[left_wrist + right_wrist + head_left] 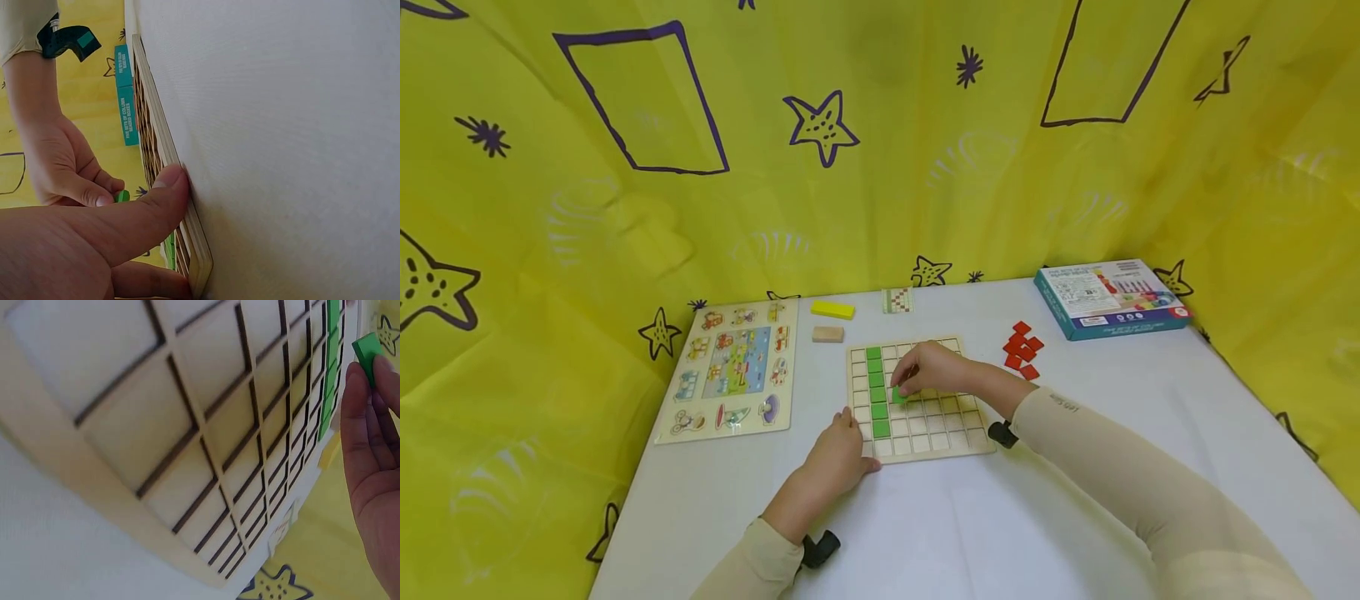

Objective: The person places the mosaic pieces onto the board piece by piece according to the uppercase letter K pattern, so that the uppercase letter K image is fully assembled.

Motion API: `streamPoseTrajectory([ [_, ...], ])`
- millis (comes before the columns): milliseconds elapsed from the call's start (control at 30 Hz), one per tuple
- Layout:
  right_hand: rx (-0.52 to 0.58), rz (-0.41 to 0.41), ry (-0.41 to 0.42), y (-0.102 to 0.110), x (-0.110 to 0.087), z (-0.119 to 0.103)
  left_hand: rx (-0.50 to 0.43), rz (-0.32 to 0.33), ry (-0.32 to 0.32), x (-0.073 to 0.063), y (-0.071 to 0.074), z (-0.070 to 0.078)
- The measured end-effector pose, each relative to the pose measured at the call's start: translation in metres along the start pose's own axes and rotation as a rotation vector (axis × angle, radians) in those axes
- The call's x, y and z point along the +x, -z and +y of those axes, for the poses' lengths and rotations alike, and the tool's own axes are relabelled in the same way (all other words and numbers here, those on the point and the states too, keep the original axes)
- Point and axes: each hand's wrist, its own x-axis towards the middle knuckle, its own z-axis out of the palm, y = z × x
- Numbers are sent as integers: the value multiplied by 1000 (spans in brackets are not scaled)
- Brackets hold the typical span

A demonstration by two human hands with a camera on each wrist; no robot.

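A wooden grid board [938, 423] lies on the white table, with a column of green square tiles [878, 390] along its second column from the left. My right hand [936, 367] is over the board and pinches a green square tile [370, 351] between thumb and fingers; in the right wrist view the tile is tilted and raised off the grid. At the board's front left corner my left hand [838, 454] grips the edge. Its thumb [164, 194] presses the front side of the board in the left wrist view, with the other fingers partly hidden behind it.
Several red square tiles [1021, 351] lie loose right of the board. A picture puzzle [696, 379] is at the left. Behind the board are a yellow block [832, 310], a wooden block [827, 334] and a small patterned card [897, 300]. A teal box [1108, 297] is at back right.
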Motion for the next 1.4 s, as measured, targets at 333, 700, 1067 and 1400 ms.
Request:
streamPoseTrajectory([
  [333, -7, -102, 23, -20, 2, -9, 5, 7, -10, 1, -1, -1],
  [700, -47, -188, 74, -39, -2, -20, 3, 24, -25, 2, 0, -2],
  [1067, -152, -195, 113, -55, -2, -23, -3, 44, -51, 0, -2, -4],
  [1400, -258, -194, 148, -62, 0, -26, 24, 49, -55, 1, -1, -3],
])
